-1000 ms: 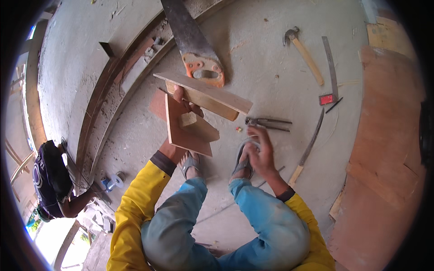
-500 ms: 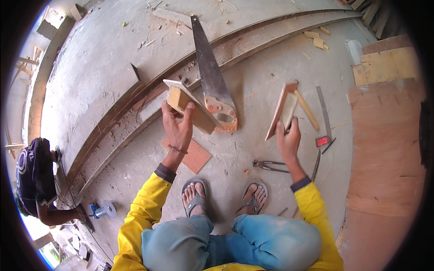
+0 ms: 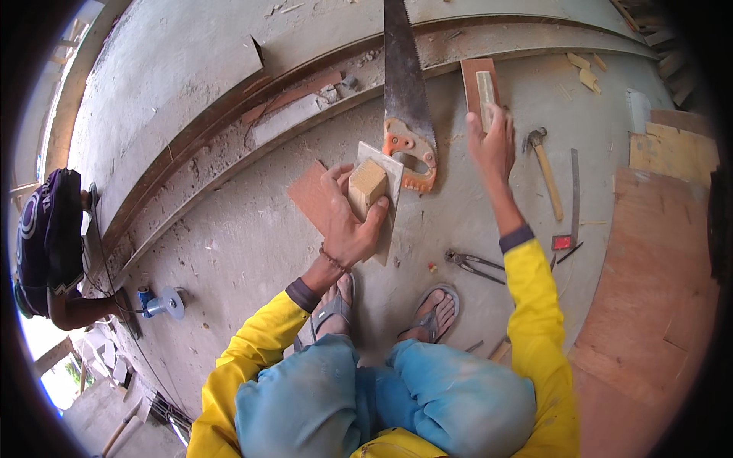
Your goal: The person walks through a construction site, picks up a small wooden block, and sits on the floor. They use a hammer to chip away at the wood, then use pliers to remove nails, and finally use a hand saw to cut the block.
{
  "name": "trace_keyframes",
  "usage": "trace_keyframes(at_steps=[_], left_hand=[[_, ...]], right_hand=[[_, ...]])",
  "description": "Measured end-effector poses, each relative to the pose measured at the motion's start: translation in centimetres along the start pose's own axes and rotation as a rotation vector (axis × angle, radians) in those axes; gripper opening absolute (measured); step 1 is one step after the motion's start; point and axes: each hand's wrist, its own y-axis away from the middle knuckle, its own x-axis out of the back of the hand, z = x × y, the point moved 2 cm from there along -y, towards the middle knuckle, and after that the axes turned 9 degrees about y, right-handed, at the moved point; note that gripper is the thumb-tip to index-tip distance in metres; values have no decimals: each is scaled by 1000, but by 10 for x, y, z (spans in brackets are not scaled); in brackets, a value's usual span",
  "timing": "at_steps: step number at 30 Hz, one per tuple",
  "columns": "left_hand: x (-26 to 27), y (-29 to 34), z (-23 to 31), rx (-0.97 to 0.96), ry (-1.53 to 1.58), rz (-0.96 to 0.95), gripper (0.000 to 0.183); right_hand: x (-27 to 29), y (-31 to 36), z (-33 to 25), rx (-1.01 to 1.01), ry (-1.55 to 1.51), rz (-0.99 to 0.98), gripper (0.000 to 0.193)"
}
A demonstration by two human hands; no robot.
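My left hand is closed around a square wood block fixed on a thin, pale plywood board, like a hand float. Farther out, my right hand grips the narrow wood strip on a reddish plywood board; whether that board touches the floor I cannot tell. Between the hands lies a handsaw with a worn orange handle, its blade pointing away. A reddish plywood piece rests on the floor, partly behind my left hand.
Right of my right hand lie a hammer, a try square and, nearer, pincers. Long steel beams cross the floor ahead. Plywood sheets lie at right. At left a person bends near a blue power tool.
My right hand has carried its board forward, away from me. My left hand has moved right and turned its board more upright. The view has shifted as well.
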Motion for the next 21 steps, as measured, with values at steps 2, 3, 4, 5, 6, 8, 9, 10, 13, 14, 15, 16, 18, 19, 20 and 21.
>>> trace_keyframes(at_steps=[2,3,4,5,6,8,9,10,13,14,15,16,18,19,20,21], left_hand=[[6,9,0,-20,-47,-35,69],[11,15,-1,10,-46,-114,73],[18,21,0,37,-47,-196,77],[25,28,1,53,-42,-267,81],[33,36,3,76,-90,-278,81],[45,52,8,94,-168,-277,81],[53,60,12,118,-116,-280,79],[57,67,14,153,-116,-256,78],[63,86,21,237,-70,-101,72],[65,88,22,273,-27,-59,71],[65,90,22,292,19,-20,71],[67,91,21,310,68,16,70],[69,92,22,182,-46,21,65],[72,92,23,158,-82,2,65],[74,91,22,146,-107,-21,64],[76,95,21,212,-117,-18,68]], right_hand=[[20,55,-40,44,-829,-484,59],[29,84,-60,185,-932,-624,67],[38,110,-75,242,-941,-634,70],[44,133,-88,349,-915,-680,72],[47,148,-95,277,-969,-643,71],[52,173,-107,190,-1016,-651,68],[55,181,-112,174,-1069,-639,62],[56,186,-117,157,-1056,-671,59],[63,190,-128,152,-1044,-740,54],[66,191,-133,135,-1052,-773,56],[69,191,-135,139,-1070,-816,59],[71,192,-138,141,-1086,-856,61],[76,193,-141,215,-991,-830,66],[78,194,-142,278,-948,-810,68],[77,195,-143,255,-911,-912,69],[75,198,-144,255,-886,-1017,71]])
